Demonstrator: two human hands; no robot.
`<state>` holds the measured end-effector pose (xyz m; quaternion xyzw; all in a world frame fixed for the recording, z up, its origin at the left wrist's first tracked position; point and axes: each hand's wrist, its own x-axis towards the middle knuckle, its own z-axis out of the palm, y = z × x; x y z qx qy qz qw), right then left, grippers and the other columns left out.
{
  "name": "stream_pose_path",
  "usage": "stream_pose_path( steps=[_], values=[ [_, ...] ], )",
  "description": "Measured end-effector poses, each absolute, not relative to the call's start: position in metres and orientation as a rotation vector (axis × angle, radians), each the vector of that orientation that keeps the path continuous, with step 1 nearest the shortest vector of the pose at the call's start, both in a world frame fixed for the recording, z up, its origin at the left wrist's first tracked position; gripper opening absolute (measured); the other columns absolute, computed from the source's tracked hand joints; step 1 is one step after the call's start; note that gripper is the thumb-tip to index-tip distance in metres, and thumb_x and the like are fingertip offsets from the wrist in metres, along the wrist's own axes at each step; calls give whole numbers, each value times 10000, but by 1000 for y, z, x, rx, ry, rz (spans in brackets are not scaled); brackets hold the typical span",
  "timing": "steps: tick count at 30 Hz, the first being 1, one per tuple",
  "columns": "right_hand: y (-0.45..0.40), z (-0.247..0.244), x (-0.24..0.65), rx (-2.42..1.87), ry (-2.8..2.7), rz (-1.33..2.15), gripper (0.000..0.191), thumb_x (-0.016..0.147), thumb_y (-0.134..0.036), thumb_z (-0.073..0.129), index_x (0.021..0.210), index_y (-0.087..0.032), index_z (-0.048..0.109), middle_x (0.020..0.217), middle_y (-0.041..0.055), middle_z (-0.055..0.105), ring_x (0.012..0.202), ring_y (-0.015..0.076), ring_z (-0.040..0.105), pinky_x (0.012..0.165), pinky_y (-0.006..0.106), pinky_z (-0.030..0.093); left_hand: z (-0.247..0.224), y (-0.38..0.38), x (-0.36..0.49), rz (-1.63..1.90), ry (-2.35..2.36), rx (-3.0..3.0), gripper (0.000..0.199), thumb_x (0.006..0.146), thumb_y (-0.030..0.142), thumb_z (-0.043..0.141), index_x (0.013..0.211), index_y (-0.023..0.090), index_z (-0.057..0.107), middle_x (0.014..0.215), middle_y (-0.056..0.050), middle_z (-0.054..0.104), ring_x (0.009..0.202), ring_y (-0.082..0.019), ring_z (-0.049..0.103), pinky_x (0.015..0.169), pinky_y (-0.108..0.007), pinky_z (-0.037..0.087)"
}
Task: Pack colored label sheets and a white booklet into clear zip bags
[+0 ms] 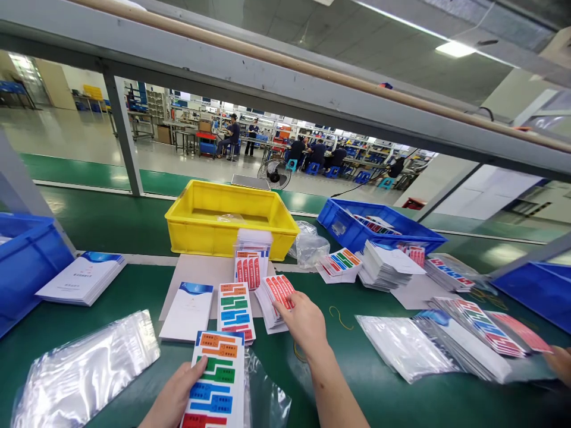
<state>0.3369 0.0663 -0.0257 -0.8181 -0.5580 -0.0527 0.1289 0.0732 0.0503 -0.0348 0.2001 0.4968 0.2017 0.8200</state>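
My left hand [176,392] grips a white sheet of coloured labels [218,374], its thumb lying on the front. A clear plastic bag [265,392] shows beside and partly behind that sheet. Further forward, my right hand [306,324] pinches the edge of a red label sheet [279,291] on top of a small stack. Between the hands lies a pile of coloured label sheets [235,306], and left of it a stack of white booklets [187,312] with blue tops. More red label sheets [248,272] lean upright behind.
A yellow bin [229,238] stands at the back, with a blue bin [375,226] to its right. Clear bags [89,368] and booklets [82,278] lie at left. Another person's hand [559,361] is at the right edge, by more label sheets [484,324].
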Motion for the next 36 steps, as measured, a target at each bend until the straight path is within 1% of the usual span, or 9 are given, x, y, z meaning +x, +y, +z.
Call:
stream_pose_path(
  steps=[4, 7, 12, 15, 19, 21, 24, 31, 36],
  values=[
    [63, -24, 340, -2386, -1563, -51, 288, 822, -430, 525, 846, -177, 659, 1058, 83, 632, 884, 208, 623, 746, 273, 420, -34, 51, 72, 422, 1049, 421, 372, 658, 414, 748, 776, 138, 528, 707, -94, 748, 735, -274, 717, 621, -297, 570],
    [61, -19, 345, -2443, -1517, 18, 333, 803, -447, 515, 952, -176, 638, 1123, 96, 600, 930, 232, 605, 769, 300, 417, -32, 51, 74, 458, 1054, 414, 350, 661, 383, 755, 771, 145, 524, 694, -84, 748, 719, -270, 718, 599, -291, 571],
    [59, -15, 360, -2530, -1468, 118, 601, 720, -546, 549, 1175, -155, 515, 1096, 125, 598, 1035, 296, 535, 790, 343, 406, -31, 50, 76, 498, 1089, 381, 317, 682, 361, 744, 746, 151, 515, 662, -82, 743, 686, -271, 719, 565, -291, 573],
    [58, -15, 366, -2563, -1452, 59, 681, 691, -590, 551, 1179, -119, 502, 1067, 152, 598, 1028, 313, 533, 790, 358, 403, -35, 51, 76, 494, 1059, 388, 324, 672, 364, 750, 750, 145, 524, 671, -85, 744, 689, -273, 719, 586, -300, 575],
    [56, -12, 367, -2566, -1448, 79, 480, 724, -594, 501, 911, -166, 613, 856, 112, 659, 844, 289, 611, 683, 339, 414, -39, 50, 75, 538, 1052, 406, 320, 675, 366, 747, 721, 146, 520, 648, -85, 737, 653, -272, 718, 581, -305, 570],
    [54, -10, 367, -2533, -1403, 142, 445, 741, -602, 472, 834, -195, 628, 789, 89, 677, 749, 261, 634, 608, 309, 409, -40, 50, 75, 536, 1074, 411, 313, 690, 366, 734, 712, 149, 511, 637, -84, 734, 628, -267, 716, 579, -311, 570],
    [51, -8, 371, -2477, -1307, 185, 443, 725, -614, 480, 825, -214, 643, 820, 79, 699, 711, 242, 648, 553, 284, 402, -40, 50, 76, 534, 1089, 411, 305, 708, 365, 719, 696, 153, 501, 631, -79, 732, 618, -261, 715, 580, -316, 571],
    [48, -12, 382, -2367, -1229, 286, 433, 725, -569, 507, 925, -205, 626, 837, 59, 711, 720, 216, 658, 578, 268, 420, -31, 51, 76, 525, 1058, 402, 245, 767, 326, 669, 701, 144, 518, 604, -75, 727, 597, -245, 714, 559, -293, 572],
    [51, -25, 376, -2439, -1441, -11, 220, 751, -350, 514, 851, -198, 640, 762, 51, 693, 677, 224, 636, 558, 274, 381, -30, 51, 77, 521, 1068, 395, 251, 747, 326, 690, 706, 136, 530, 605, -79, 729, 600, -249, 714, 547, -288, 572]
  ],
)
